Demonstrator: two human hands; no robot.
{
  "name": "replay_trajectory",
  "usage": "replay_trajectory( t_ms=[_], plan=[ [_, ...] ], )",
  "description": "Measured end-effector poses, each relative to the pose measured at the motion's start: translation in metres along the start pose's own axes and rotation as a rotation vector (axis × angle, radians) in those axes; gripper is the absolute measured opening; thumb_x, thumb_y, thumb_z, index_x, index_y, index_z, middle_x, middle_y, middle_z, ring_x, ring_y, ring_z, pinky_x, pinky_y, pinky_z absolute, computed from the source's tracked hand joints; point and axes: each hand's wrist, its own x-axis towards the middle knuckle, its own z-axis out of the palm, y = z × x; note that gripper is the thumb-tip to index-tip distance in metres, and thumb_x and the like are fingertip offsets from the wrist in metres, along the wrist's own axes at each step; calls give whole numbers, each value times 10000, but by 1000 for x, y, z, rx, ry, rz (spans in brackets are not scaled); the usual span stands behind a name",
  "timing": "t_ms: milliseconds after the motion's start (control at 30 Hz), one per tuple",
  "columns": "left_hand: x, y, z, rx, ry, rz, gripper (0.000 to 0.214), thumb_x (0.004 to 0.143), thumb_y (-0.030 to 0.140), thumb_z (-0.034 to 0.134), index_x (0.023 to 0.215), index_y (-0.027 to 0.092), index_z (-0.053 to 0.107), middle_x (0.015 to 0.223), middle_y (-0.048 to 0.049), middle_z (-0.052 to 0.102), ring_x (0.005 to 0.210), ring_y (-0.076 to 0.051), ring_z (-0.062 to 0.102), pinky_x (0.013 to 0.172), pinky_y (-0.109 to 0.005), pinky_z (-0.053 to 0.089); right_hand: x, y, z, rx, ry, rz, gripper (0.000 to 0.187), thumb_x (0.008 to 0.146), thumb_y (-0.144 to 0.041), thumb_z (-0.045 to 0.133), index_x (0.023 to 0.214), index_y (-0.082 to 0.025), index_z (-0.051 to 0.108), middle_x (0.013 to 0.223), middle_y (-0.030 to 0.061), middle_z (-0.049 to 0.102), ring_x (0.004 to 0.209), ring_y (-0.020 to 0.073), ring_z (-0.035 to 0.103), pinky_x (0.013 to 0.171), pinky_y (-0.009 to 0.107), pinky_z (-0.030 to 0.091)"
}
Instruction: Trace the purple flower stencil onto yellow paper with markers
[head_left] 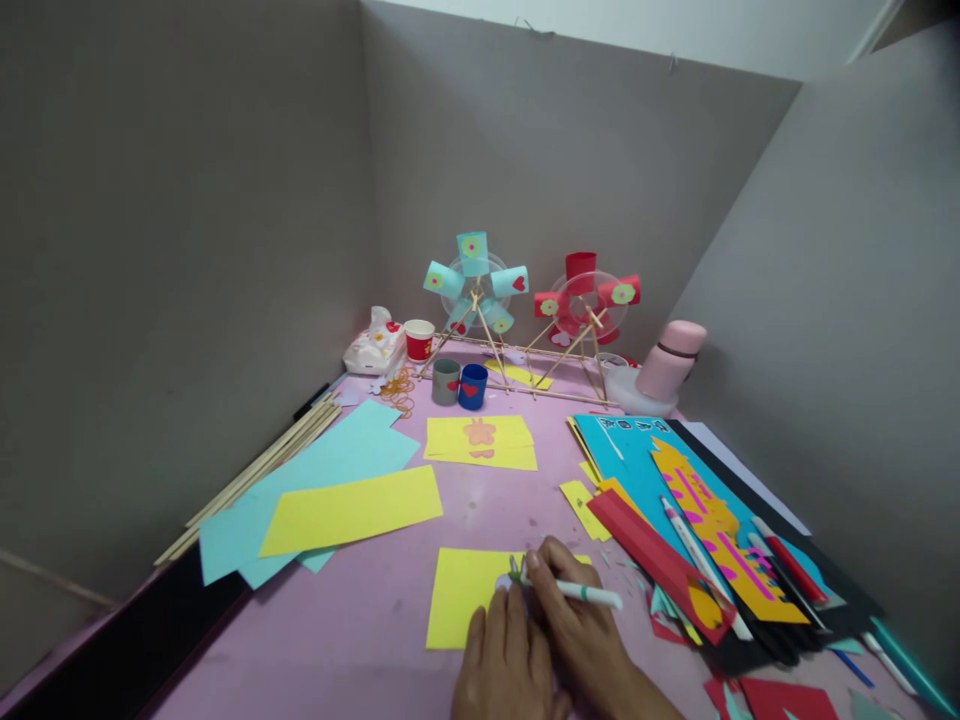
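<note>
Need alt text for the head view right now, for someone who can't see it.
Two hands work at the near edge of a pink table: the right hand holds a white pen to a yellow paper sheet that the left hand presses flat. Behind stand two paper-cup wheel models, one blue, one red.

A: Where is your left hand [504,655]?
B: Yours lies flat, palm down, fingers forward.
A: Right hand [581,625]?
B: Touching the left, fingers curled in a writing grip.
</note>
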Motion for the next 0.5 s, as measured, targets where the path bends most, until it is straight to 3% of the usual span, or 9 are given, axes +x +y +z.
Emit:
replay_trajectory(
  t_ms=[267,500],
  plan=[
    [-4,0,6,-27,15,3,440,782,505,656,1030,142,656,1098,-125,675,999,-275,616,838,-374,488,2,-10,0,40,-37,36,418,909,-516,451,606,-229,451,572,-39,411,533,145,402,502,251,360],
    [-6,1,8,-36,27,1,467,767,523,668,1034,141,647,1081,-124,681,1005,-276,610,858,-362,481,4,-13,0,61,-120,63,392,918,-493,432,631,-229,398,583,-50,395,550,139,404,518,248,340]
  ],
)
